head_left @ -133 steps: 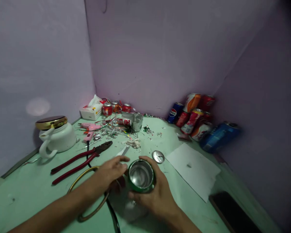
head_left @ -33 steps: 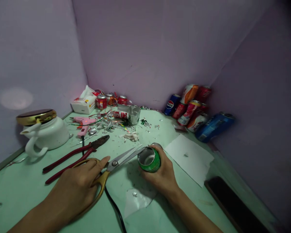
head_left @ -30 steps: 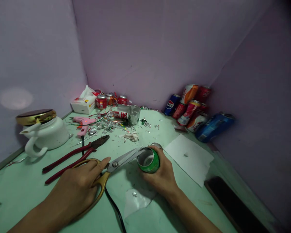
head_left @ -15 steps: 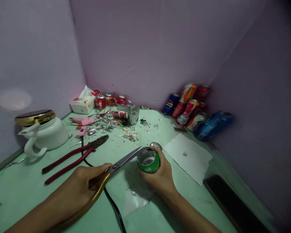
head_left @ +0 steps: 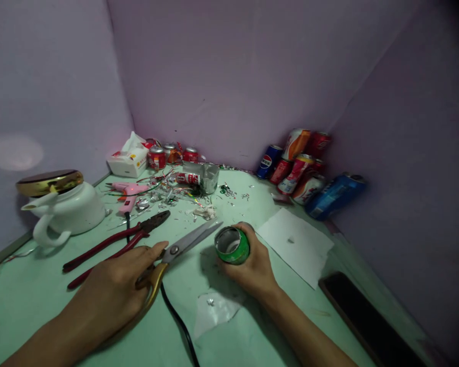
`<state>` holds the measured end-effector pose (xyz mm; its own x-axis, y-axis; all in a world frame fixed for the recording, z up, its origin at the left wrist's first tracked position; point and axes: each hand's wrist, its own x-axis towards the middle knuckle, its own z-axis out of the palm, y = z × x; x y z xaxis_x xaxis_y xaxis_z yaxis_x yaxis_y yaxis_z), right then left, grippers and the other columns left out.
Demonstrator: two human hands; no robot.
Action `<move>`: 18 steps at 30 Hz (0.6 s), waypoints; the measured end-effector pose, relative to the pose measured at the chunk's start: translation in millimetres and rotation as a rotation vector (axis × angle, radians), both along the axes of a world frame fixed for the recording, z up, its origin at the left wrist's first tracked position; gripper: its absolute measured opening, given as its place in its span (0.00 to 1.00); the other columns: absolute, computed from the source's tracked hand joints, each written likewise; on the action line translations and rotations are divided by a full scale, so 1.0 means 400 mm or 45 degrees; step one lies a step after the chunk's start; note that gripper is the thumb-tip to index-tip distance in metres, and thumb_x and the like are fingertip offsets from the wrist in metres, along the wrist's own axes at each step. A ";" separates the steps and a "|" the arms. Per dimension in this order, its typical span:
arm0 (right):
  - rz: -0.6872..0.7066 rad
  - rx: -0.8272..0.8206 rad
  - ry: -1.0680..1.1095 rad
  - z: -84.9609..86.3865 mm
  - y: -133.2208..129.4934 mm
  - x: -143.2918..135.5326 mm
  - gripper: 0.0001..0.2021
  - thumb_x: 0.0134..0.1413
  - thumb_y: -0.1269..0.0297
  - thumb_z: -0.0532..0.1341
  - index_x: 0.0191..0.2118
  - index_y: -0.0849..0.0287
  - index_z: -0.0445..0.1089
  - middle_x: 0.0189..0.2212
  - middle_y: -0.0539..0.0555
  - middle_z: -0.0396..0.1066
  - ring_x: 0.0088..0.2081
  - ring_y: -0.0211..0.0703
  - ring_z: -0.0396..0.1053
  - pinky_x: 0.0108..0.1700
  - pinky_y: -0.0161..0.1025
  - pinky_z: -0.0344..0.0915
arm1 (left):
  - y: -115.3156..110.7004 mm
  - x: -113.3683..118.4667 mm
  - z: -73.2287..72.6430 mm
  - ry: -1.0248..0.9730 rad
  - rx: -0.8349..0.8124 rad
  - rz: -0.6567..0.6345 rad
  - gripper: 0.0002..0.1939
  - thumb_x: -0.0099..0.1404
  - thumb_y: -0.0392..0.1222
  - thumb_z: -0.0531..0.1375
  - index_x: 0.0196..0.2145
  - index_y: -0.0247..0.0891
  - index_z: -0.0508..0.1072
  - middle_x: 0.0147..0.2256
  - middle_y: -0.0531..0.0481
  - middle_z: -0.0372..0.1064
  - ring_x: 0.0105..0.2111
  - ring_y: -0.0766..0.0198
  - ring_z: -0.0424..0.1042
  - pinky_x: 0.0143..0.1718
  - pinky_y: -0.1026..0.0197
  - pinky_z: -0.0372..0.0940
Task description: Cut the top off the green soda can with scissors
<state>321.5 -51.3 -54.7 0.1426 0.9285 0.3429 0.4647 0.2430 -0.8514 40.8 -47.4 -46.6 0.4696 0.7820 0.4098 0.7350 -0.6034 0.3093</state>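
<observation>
Hidden/unclear: L hand [head_left: 110, 293] covers most of the scissors' gold handles; can's body mostly behind R hand [head_left: 252, 265] fingers; can's inside too dim to tell contents; dark flat slab [head_left: 361, 321] right of R hand runs off the bottom edge.
L hand: closed round handles of scissors [head_left: 183, 244], thumb on top; blades shut, tips pointing at the can, just short of its rim.
R hand: wrapped round green can [head_left: 232, 245], open top tilted toward camera, can low over the bench [head_left: 30, 306].
In the way: black cord [head_left: 176, 321] runs between the hands, under the scissors.
Around: red pliers [head_left: 115, 244] just beyond L hand; white teapot [head_left: 61, 209], gold lid, farther left; pink glue gun [head_left: 128, 192] & metal scraps [head_left: 168, 196] beyond; white paper [head_left: 294, 244] right of R hand; drink cans [head_left: 306, 168] piled at the far right wall.
Containers: tissue box [head_left: 129, 160] far left corner, tissue sticking out.
</observation>
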 end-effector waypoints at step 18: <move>-0.073 -0.071 0.122 0.002 -0.017 -0.022 0.28 0.28 0.64 0.71 0.44 0.54 0.72 0.36 0.51 0.80 0.36 0.51 0.78 0.41 0.43 0.75 | -0.023 0.032 0.000 -0.184 -0.431 -0.044 0.19 0.65 0.39 0.55 0.50 0.45 0.78 0.34 0.52 0.80 0.31 0.61 0.79 0.32 0.66 0.73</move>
